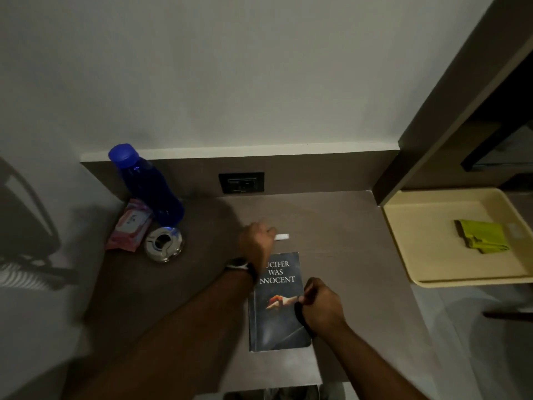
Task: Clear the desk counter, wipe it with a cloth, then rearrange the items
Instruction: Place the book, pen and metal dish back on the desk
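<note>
On the brown desk counter (331,215) my left hand (255,241), with a watch on its wrist, reaches forward. Its curled fingertips close on the left end of a small white object (282,237) lying on the counter. A dark book (277,327) titled "Lucifer Was Innocent" lies flat near the front edge. Over its right side, my right hand (323,307) is closed in a fist on a thin black band (301,319) that loops below it. A folded green cloth (481,236) rests in a cream tray (418,226) at the right.
A blue bottle (150,183) stands at the back left by the wall. A pink wipes pack (129,226) and a round metal ashtray (163,243) sit in front of it. A black wall socket (241,182) is behind the counter. A dark cabinet frame (450,105) rises at the right.
</note>
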Motion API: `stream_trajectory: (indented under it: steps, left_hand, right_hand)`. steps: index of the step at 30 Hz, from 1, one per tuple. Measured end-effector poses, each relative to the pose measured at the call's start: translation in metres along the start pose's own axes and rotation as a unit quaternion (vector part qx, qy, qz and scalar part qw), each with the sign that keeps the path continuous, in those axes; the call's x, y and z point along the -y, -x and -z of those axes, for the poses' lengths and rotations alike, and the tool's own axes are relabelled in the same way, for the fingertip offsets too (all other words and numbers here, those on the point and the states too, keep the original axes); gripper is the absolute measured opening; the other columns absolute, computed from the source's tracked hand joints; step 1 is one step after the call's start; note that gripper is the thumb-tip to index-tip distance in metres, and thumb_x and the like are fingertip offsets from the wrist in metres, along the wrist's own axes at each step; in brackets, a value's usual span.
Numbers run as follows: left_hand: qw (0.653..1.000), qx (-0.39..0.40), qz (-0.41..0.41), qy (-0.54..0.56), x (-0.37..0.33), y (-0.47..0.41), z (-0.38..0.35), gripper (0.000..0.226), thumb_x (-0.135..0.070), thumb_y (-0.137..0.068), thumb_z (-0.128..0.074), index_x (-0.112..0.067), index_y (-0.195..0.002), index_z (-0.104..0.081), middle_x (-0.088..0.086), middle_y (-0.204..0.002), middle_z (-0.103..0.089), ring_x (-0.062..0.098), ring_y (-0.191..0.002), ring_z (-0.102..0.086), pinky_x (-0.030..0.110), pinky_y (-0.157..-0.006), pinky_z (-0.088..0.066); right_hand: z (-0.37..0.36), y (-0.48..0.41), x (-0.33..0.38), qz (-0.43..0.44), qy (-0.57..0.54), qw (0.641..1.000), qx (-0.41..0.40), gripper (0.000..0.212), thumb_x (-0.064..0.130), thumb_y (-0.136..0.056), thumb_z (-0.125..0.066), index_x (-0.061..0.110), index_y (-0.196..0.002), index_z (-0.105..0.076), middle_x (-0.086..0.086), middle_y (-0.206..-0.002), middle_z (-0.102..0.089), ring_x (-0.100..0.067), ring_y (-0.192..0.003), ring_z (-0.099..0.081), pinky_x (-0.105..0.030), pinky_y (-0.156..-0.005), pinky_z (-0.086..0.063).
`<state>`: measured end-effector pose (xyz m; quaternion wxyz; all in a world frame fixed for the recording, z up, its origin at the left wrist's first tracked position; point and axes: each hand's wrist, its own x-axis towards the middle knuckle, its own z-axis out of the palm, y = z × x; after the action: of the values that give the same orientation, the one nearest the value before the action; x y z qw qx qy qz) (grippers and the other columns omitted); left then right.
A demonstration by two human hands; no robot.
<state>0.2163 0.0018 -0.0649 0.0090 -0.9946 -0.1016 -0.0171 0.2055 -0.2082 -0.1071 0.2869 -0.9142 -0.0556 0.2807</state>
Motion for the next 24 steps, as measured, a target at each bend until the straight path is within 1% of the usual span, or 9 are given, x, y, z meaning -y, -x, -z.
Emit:
stream_trajectory:
  steps: [4, 7, 10, 12, 15, 17, 19, 21, 24]
  left_hand:
    - [0.996, 0.088, -0.013, -0.031, -0.013, -0.018, -0.019, 0.024, -0.012, -0.097, -0.052, -0.015, -0.113, -0.070, 0.011, -0.118, -0.066, 0.032, -0.101, -0.069, 0.040, -0.080, -0.057]
    - [0.992, 0.122, 0.012, -0.012, -0.015, -0.012, -0.033, 0.026, -0.013, -0.100, -0.047, -0.016, -0.118, -0.066, 0.011, -0.121, -0.064, 0.033, -0.104, -0.068, 0.042, -0.083, -0.055]
    - [0.986, 0.158, 0.037, 0.038, -0.010, -0.010, -0.031, 0.030, -0.022, -0.103, -0.046, -0.021, -0.128, -0.063, 0.009, -0.130, -0.060, 0.033, -0.118, -0.063, 0.044, -0.094, -0.053]
    - [0.987, 0.125, 0.046, 0.092, 0.000, -0.003, -0.024, 0.038, -0.026, -0.101, -0.050, -0.027, -0.138, -0.057, 0.007, -0.133, -0.058, 0.033, -0.115, -0.064, 0.042, -0.089, -0.054]
    - [0.977, 0.029, 0.161, 0.134, 0.027, 0.017, -0.010, 0.051, -0.016, -0.095, -0.061, -0.029, -0.143, -0.051, 0.014, -0.134, -0.055, 0.037, -0.096, -0.068, 0.041, -0.071, -0.055]
    - [0.947, 0.024, 0.287, 0.139, 0.057, 0.030, 0.002, 0.075, -0.017, -0.092, -0.067, -0.026, -0.158, -0.032, 0.018, -0.138, -0.047, 0.039, -0.101, -0.066, 0.050, -0.077, -0.060]
    - [0.912, 0.046, 0.390, 0.115, 0.099, 0.047, 0.007, 0.088, -0.026, -0.090, -0.073, -0.015, -0.161, -0.022, 0.023, -0.149, -0.038, 0.044, -0.120, -0.059, 0.057, -0.093, -0.056]
    - [0.886, 0.101, 0.441, 0.101, 0.136, 0.070, 0.007, 0.091, -0.039, -0.090, -0.072, -0.007, -0.159, -0.023, 0.028, -0.156, -0.032, 0.046, -0.134, -0.051, 0.057, -0.104, -0.051]
    - [0.885, 0.125, 0.432, 0.121, 0.163, 0.096, -0.002, 0.068, -0.033, -0.092, -0.070, -0.001, -0.147, -0.046, 0.033, -0.146, -0.047, 0.052, -0.125, -0.057, 0.057, -0.099, -0.052]
  right_hand:
    - [-0.002, 0.000, -0.002, 0.012, 0.014, 1.000, -0.004, 0.014, 0.017, -0.084, -0.078, 0.018, -0.088, -0.065, 0.001, -0.081, -0.072, -0.017, -0.079, -0.070, -0.038, -0.075, -0.064]
    - [0.002, -0.001, -0.002, 0.000, 0.012, 1.000, -0.002, 0.014, 0.017, -0.084, -0.077, 0.018, -0.091, -0.065, -0.001, -0.087, -0.073, -0.019, -0.083, -0.071, -0.033, -0.072, -0.059]
    - [0.005, 0.000, 0.001, -0.004, 0.003, 1.000, 0.001, 0.013, 0.018, -0.085, -0.074, 0.017, -0.094, -0.065, -0.003, -0.092, -0.075, -0.022, -0.088, -0.072, -0.032, -0.076, -0.059]
    - [0.006, 0.000, 0.003, -0.009, 0.004, 1.000, 0.005, 0.012, 0.020, -0.086, -0.074, 0.017, -0.094, -0.065, -0.003, -0.094, -0.075, -0.023, -0.090, -0.072, -0.032, -0.079, -0.059]
    - [0.008, -0.001, 0.005, -0.014, 0.009, 1.000, 0.018, 0.013, 0.022, -0.087, -0.076, 0.018, -0.094, -0.066, -0.002, -0.093, -0.075, -0.021, -0.088, -0.072, -0.029, -0.075, -0.057]
    - [0.008, -0.003, 0.007, -0.022, 0.011, 0.999, 0.024, 0.015, 0.023, -0.086, -0.077, 0.018, -0.095, -0.067, 0.000, -0.092, -0.074, -0.019, -0.085, -0.070, -0.026, -0.072, -0.054]
    - [0.010, -0.003, 0.009, -0.029, 0.010, 0.999, 0.027, 0.016, 0.024, -0.085, -0.079, 0.018, -0.094, -0.067, 0.002, -0.089, -0.072, -0.017, -0.081, -0.067, -0.023, -0.071, -0.050]
    - [0.011, -0.003, 0.010, -0.031, 0.018, 0.999, 0.033, 0.016, 0.024, -0.085, -0.080, 0.021, -0.090, -0.065, 0.004, -0.087, -0.069, -0.014, -0.076, -0.062, -0.021, -0.067, -0.047]
    - [0.013, -0.004, 0.010, -0.034, 0.030, 0.998, 0.033, 0.014, 0.025, -0.085, -0.080, 0.022, -0.092, -0.068, 0.004, -0.089, -0.070, -0.013, -0.076, -0.063, -0.020, -0.068, -0.050]
